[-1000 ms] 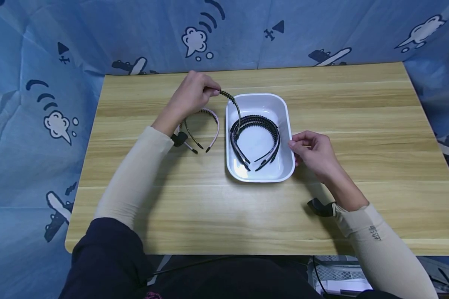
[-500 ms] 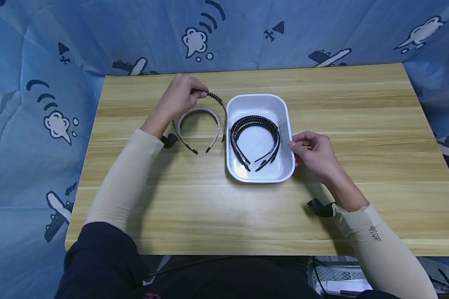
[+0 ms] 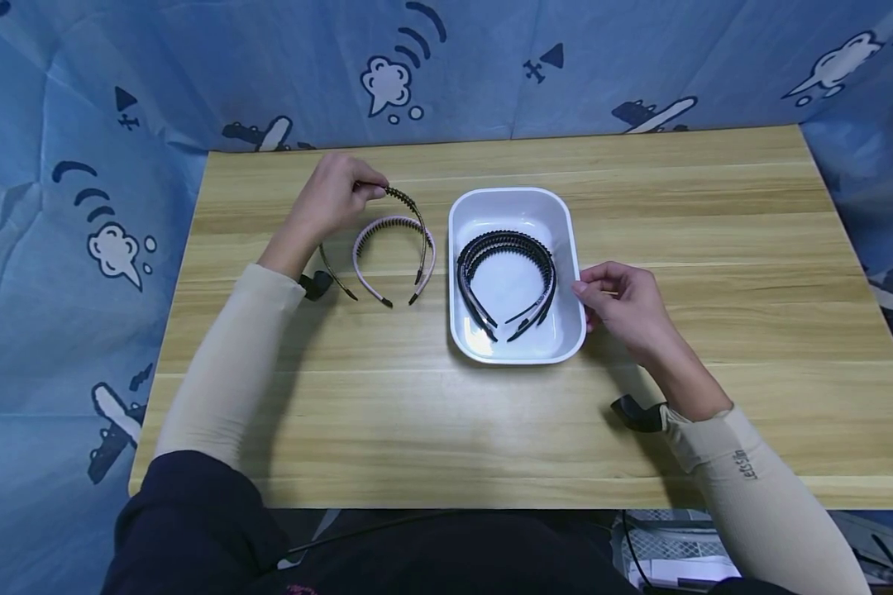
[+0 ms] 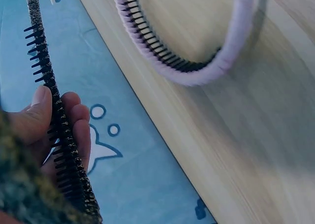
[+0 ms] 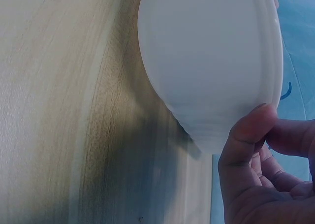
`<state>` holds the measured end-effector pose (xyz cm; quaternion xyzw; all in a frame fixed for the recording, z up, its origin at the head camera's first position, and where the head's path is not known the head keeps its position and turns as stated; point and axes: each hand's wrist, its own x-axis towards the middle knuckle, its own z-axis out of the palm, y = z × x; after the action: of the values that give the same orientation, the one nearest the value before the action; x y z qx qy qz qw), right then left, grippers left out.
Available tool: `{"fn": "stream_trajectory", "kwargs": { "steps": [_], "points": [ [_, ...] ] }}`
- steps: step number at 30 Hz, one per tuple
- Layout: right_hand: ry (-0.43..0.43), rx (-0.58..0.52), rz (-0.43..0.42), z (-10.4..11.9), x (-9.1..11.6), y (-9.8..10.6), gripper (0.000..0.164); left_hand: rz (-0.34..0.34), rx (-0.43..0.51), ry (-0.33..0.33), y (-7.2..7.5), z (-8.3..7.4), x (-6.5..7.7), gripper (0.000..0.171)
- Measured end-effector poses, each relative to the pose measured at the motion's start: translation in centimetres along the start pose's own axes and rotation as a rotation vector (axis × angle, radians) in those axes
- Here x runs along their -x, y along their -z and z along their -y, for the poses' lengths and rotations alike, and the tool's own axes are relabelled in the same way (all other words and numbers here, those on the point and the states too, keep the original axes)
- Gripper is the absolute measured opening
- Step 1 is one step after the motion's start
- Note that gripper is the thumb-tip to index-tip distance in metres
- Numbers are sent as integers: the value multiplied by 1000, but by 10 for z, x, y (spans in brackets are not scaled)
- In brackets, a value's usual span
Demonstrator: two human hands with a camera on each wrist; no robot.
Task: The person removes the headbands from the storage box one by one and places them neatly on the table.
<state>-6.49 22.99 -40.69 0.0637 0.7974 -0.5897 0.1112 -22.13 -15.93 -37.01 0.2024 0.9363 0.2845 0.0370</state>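
My left hand [image 3: 340, 192] pinches a dark, gold-flecked toothed headband [image 4: 59, 111] between thumb and fingers, at the top of its arch. The band's ends hang down, one of them overlapping a pink headband [image 3: 360, 277] in the head view. That pink headband, with black teeth inside, lies on the table just right of the left hand. My right hand [image 3: 625, 302] holds the right rim of a white plastic tray [image 3: 517, 351] between thumb and fingers. Inside the tray several black toothed headbands [image 3: 508, 241] lie nested together, ends toward me.
The wooden table [image 3: 491, 446] reaches back to a blue printed curtain [image 3: 461, 74], which also hangs on both sides. Below the front edge at the right stands a white mesh basket [image 3: 670, 541] with a cable beside it.
My left hand has moved left with the dark headband, from over the tray's left side to above the pink headband's left part. The right hand and tray have stayed in place.
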Motion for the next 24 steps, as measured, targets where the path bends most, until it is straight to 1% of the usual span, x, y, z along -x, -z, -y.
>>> {"fn": "stream_trajectory", "kwargs": {
  "steps": [8, 16, 24],
  "points": [
    [0, -2, 0, 0, 0, 0, 19, -12, 3, 24, 2, 13, 7, 19],
    [4, 1, 0, 0, 0, 0, 19, 3, 9, 83, 4, 26, 14, 21],
    [6, -2, -1, 0, 0, 0, 19, 7, 17, 111, 7, 40, 22, 22]
  ]
}}
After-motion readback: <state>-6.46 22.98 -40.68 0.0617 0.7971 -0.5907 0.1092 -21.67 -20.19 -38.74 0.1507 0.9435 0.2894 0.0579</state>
